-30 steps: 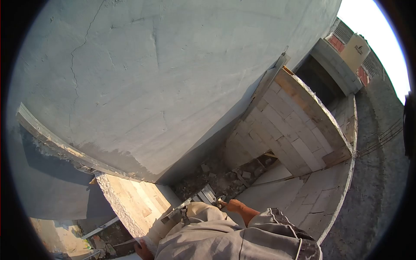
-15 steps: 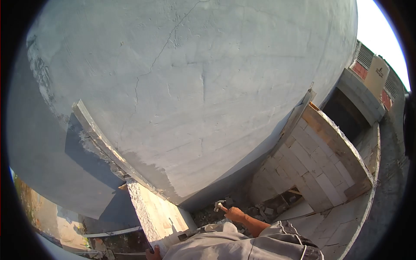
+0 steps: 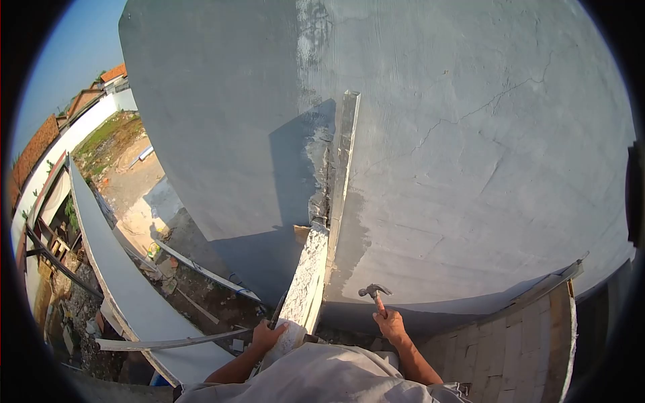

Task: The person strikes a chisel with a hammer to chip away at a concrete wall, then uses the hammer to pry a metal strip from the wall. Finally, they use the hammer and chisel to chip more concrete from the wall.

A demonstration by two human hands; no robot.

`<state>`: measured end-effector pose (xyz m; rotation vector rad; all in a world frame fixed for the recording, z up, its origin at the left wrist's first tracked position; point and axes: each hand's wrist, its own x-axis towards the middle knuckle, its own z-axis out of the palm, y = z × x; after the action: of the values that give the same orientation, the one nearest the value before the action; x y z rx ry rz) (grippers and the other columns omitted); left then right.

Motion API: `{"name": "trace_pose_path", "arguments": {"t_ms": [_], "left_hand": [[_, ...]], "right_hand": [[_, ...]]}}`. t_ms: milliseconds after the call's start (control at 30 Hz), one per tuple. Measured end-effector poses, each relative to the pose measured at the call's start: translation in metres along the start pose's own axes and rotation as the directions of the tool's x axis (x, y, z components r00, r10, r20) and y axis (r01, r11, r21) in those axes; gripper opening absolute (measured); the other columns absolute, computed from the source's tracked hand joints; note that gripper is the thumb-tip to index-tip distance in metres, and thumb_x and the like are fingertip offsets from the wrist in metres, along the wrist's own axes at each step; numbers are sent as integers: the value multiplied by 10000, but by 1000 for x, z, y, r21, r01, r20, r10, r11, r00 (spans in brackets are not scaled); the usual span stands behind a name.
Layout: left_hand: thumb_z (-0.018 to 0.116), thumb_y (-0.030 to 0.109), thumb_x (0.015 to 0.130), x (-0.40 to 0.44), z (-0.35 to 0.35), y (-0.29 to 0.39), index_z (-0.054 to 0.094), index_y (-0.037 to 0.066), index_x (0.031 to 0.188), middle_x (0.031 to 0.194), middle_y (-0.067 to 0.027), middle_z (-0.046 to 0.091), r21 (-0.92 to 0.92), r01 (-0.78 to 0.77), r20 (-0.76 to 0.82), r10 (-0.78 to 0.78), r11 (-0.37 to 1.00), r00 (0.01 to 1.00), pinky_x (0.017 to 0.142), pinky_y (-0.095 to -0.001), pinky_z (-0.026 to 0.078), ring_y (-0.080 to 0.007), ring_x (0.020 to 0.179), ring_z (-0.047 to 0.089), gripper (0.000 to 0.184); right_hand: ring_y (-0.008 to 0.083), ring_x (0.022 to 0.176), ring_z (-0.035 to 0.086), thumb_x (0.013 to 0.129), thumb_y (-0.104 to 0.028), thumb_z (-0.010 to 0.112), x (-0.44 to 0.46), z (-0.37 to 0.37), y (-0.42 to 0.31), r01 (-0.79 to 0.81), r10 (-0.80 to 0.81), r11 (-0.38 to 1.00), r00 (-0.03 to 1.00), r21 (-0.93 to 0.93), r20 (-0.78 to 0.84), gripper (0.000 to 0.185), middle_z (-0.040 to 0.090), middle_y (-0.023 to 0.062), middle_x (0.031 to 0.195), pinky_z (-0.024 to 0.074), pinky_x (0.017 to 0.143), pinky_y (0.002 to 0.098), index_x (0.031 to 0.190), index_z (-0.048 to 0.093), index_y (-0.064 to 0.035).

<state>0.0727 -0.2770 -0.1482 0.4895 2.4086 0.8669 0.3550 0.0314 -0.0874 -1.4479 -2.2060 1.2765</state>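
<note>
So the right hand (image 3: 391, 326) is closed around the handle of a claw hammer (image 3: 375, 291), fingers wrapped, head up and past the fist, handle leaning a bit to the left. The hammer's up in front of the lower part of a big grey plastered wall (image 3: 470, 174), to the right of the low wall (image 3: 306, 279) with the rough, crumbly top. Can't tell if the head is touching the plaster, tbh. The left hand (image 3: 269, 334) is over on the left side of that low wall, partly curled at its edge, thumb over the rough top. There's a dark, narrow thing (image 3: 277, 311) right by those fingers, but I can't tell if it's actually gripped. A thin curved strip (image 3: 168, 344) runs in from the left and ends by the same hand. Straight ahead, 1 pale upright strip (image 3: 346, 144) stands against the grey wall, with a ragged seam just left of it and a darker patch (image 3: 353, 235) low on its right. Down right there's a plank-patterned panel (image 3: 497, 349), and a long smooth panel (image 3: 134, 289) slopes away on the left. Grey clothing (image 3: 336, 373) fills the bottom between the 2 arms.
</note>
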Motion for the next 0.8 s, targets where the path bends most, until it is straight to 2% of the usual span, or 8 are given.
{"name": "trace_pose_path", "arguments": {"t_ms": [67, 367, 467, 567, 667, 700, 733, 800], "left_hand": [[772, 675, 725, -3, -8, 12, 601, -140, 1238, 1158, -362, 663, -40, 2, 27, 0, 999, 1000, 960, -461, 519, -452, 1111, 662, 978], [736, 675, 773, -4, -6, 13, 650, -105, 1003, 964, -330, 696, 4, -43, -58, 43, 999, 997, 841, -485, 535, -448, 970, 699, 817], [706, 584, 858, 20, 5, -9, 651, -73, 955, 893, -292, 698, 6, -90, -144, 90, 996, 986, 771, -483, 536, -422, 893, 709, 666], [659, 457, 937, 32, -18, 16, 636, -43, 909, 816, -243, 692, -197, -195, -207, 154, 961, 966, 698, -476, 525, -399, 810, 703, 501], [614, 227, 950, 65, -46, 48, 616, -35, 869, 722, -185, 662, -252, -410, -290, 336, 877, 896, 642, -439, 511, -321, 657, 660, 274], [588, 145, 949, 83, -54, 52, 630, -25, 969, 699, -124, 645, -453, -396, -176, 356, 799, 918, 574, -378, 506, -222, 580, 614, 176], [558, 104, 967, 64, -84, 95, 616, -34, 1099, 709, -78, 621, -793, -126, 61, 284, 596, 957, 510, -296, 481, -142, 558, 572, 200], [551, 113, 1018, 68, -109, 142, 542, -34, 1249, 825, -82, 618, -854, -85, 130, 368, 513, 921, 494, -266, 468, -117, 582, 559, 274]], "right_hand": [[171, 599, 538, 906, -291, 711, -3, -5, -23, 10, -10, 1000, 1000, 24, 12, 360, 561, 90, 656, 462, 580, 371, 776, 588, 21], [176, 628, 474, 915, -319, 705, -23, -16, -77, 115, -115, 993, 993, -16, 12, 387, 510, 85, 648, 443, 609, 381, 780, 572, 18], [169, 625, 446, 921, -325, 703, -23, -15, -81, 146, -146, 989, 989, -4, -4, 399, 491, 79, 643, 432, 593, 379, 764, 557, 11], [165, 620, 434, 931, -330, 698, -23, -20, -94, 168, -169, 985, 986, -36, -15, 407, 474, 72, 638, 422, 581, 381, 758, 550, 8], [164, 618, 429, 954, -365, 687, -28, -29, -117, 247, -249, 969, 967, -26, -59, 418, 459, 67, 632, 415, 572, 384, 799, 553, 0], [164, 617, 429, 962, -381, 681, -33, -32, -129, 291, -291, 957, 952, -18, -90, 426, 460, 67, 636, 414, 571, 380, 817, 553, -1], [163, 617, 429, 970, -397, 676, -39, -36, -143, 333, -331, 943, 936, -10, -121, 435, 461, 68, 640, 412, 569, 376, 836, 554, -3], [154, 619, 426, 983, -422, 666, -38, -40, -158, 438, -435, 899, 885, -19, -164, 440, 470, 64, 655, 410, 567, 360, 894, 568, -2]]}}
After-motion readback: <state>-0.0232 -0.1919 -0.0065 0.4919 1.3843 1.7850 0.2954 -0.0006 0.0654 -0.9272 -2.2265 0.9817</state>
